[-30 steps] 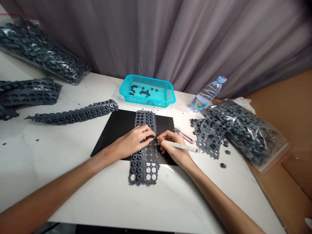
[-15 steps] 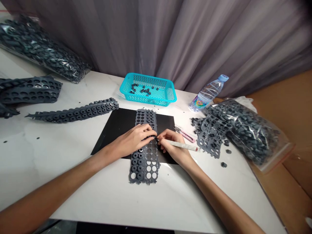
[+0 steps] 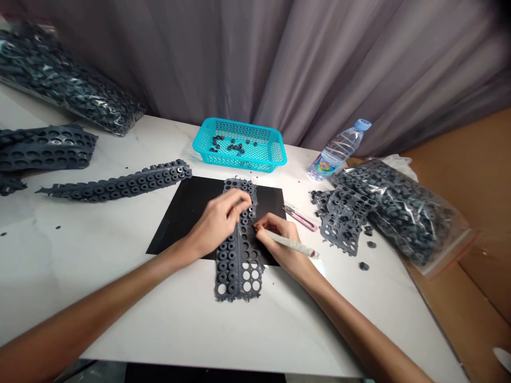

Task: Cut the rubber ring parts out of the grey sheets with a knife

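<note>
A dark grey rubber sheet [image 3: 238,255] with rows of round holes lies lengthwise across a black mat [image 3: 179,213]. Ring-shaped rubber pieces fill the left rows; several holes at the lower right are open. My left hand [image 3: 223,218] is raised over the sheet's upper part, thumb and fingers curled together; whatever they pinch, if anything, is hidden. Between the fingers of my right hand [image 3: 279,239] is a pen-like tool with a pale wrapped handle [image 3: 293,244]. Its tip points at the sheet's right edge, too small to make out.
Behind the mat stands a turquoise basket [image 3: 239,159] with several rubber pieces. A pink cutter [image 3: 300,218], a water bottle [image 3: 339,151], a punched sheet piece [image 3: 345,218] and a filled bag [image 3: 411,218] are rightward. Leftward lie another strip [image 3: 120,183] and a bag [image 3: 67,80].
My left hand has lifted off the sheet and curled its fingers, moving slightly up and away from the tool tip. My right hand stays near the sheet's right edge with the tool.
</note>
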Demonstrator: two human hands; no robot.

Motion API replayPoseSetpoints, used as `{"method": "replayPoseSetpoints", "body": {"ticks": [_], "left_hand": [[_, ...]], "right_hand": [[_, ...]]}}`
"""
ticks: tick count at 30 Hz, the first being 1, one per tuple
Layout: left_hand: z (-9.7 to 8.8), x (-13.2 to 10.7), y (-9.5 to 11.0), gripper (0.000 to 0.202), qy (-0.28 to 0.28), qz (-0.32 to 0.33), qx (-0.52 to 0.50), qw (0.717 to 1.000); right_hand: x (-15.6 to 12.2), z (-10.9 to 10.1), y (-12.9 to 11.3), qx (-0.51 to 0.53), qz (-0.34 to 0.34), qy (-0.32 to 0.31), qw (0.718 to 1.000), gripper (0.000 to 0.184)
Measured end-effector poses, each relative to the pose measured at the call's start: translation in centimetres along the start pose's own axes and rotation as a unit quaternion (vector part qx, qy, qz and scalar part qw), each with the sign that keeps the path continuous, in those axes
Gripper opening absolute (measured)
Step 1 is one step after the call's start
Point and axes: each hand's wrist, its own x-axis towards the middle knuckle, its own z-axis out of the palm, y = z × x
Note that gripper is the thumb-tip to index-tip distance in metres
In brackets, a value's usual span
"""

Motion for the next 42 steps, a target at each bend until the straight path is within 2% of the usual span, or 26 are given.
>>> {"method": "replayPoseSetpoints", "body": {"ticks": [2, 3, 5, 7, 10, 13, 16, 19, 32, 42], "left_hand": [[-1.0, 0.7, 0.6, 0.017, 0.059, -0.055, -0.136, 0.987], [-1.4, 1.0, 0.7, 0.018, 0.066, -0.074, -0.190, 0.977], [-2.1, 1.3, 0.5, 0.019, 0.045, -0.104, -0.259, 0.959], [-2.1, 1.1, -0.3, 0.020, 0.008, -0.137, -0.280, 0.950], [-1.8, 0.7, -1.7, 0.021, -0.034, -0.129, -0.227, 0.965], [-1.9, 0.3, -2.0, 0.018, -0.107, -0.056, -0.081, 0.989], [-2.3, -0.1, -1.5, 0.020, -0.173, 0.006, 0.040, 0.984], [-2.6, -0.4, -1.1, 0.022, -0.201, 0.030, 0.090, 0.975], [-2.3, -0.5, -0.9, 0.019, -0.210, 0.094, 0.141, 0.963], [-2.3, -0.6, -1.1, 0.019, -0.212, 0.066, 0.126, 0.967]], "right_hand": [[0.1, 0.0, 0.1, 0.013, 0.009, 0.003, 1.000, 0.007], [0.2, -0.1, 0.2, 0.028, 0.018, 0.005, 0.999, 0.007], [0.4, -0.2, 0.3, 0.068, 0.041, 0.015, 0.997, 0.005], [0.6, -0.3, 0.5, 0.108, 0.061, 0.032, 0.992, 0.005], [0.8, -0.4, 0.7, 0.133, 0.065, 0.059, 0.987, 0.010], [0.6, -0.4, 0.5, 0.112, 0.058, 0.052, 0.991, 0.008], [0.3, 0.0, -0.1, 0.109, 0.066, 0.023, 0.992, 0.006], [0.1, 0.5, -0.6, 0.137, 0.068, 0.008, 0.988, 0.005], [0.5, 1.1, 0.0, 0.172, 0.071, -0.003, 0.983, 0.005], [0.5, 1.1, 0.0, 0.171, 0.060, 0.000, 0.983, 0.006]]}}
